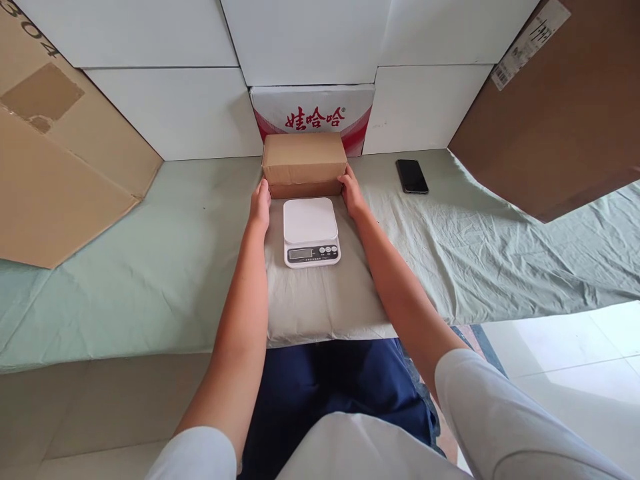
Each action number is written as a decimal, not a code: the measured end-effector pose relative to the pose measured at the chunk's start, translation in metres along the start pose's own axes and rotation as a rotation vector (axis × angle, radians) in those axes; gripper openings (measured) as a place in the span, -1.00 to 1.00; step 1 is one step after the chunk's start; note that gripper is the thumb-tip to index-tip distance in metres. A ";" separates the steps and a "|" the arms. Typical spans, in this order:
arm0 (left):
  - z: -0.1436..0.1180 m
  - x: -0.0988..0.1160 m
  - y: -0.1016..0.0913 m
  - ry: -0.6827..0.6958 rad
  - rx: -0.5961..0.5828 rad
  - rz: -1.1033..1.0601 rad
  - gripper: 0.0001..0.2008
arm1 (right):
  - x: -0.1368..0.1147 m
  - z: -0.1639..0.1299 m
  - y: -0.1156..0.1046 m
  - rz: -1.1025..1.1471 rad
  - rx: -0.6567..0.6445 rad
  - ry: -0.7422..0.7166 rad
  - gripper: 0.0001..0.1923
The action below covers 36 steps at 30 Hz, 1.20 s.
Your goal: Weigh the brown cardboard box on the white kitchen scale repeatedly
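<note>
A small brown cardboard box (304, 160) stands at the far side of a pale cushion (315, 300), just behind a white kitchen scale (310, 230). My left hand (261, 203) presses against the box's left lower edge. On the other side, my right hand (353, 193) presses against its right lower edge. Both hands grip the box between them. The scale's platform carries nothing, and its display faces me.
A black phone (412, 176) lies on the green sheet (150, 267) to the right. Behind the box leans a white carton with red lettering (314, 113). Large cardboard sheets rest at the left (55, 160) and right (560, 107). White wall panels close the back.
</note>
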<state>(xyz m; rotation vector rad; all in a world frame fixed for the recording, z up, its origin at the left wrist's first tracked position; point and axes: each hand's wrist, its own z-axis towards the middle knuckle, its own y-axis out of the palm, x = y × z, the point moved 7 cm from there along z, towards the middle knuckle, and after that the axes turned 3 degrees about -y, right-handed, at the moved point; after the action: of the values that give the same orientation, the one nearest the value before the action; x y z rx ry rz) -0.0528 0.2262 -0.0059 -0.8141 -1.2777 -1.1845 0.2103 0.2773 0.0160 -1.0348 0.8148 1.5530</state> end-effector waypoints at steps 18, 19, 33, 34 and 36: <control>-0.017 0.017 0.007 -0.076 -0.016 -0.011 -0.23 | -0.019 -0.013 0.008 0.011 0.129 0.008 -0.28; -0.018 0.017 0.008 -0.089 -0.017 -0.011 -0.24 | -0.018 -0.013 0.008 0.017 0.135 0.010 -0.27; -0.101 0.062 0.001 0.107 -0.046 0.018 -0.08 | -0.100 -0.088 0.015 -0.081 0.018 -0.098 -0.16; -0.116 0.065 0.002 0.127 -0.054 0.030 -0.08 | -0.103 -0.102 0.015 -0.086 0.012 -0.087 -0.16; -0.144 0.066 0.002 0.155 -0.063 0.044 -0.09 | -0.107 -0.126 0.015 -0.103 0.015 -0.072 -0.18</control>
<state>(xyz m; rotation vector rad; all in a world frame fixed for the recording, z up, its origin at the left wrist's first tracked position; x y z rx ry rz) -0.0188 0.0771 0.0352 -0.7765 -1.0955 -1.2329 0.2289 0.1194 0.0646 -0.9891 0.7122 1.4862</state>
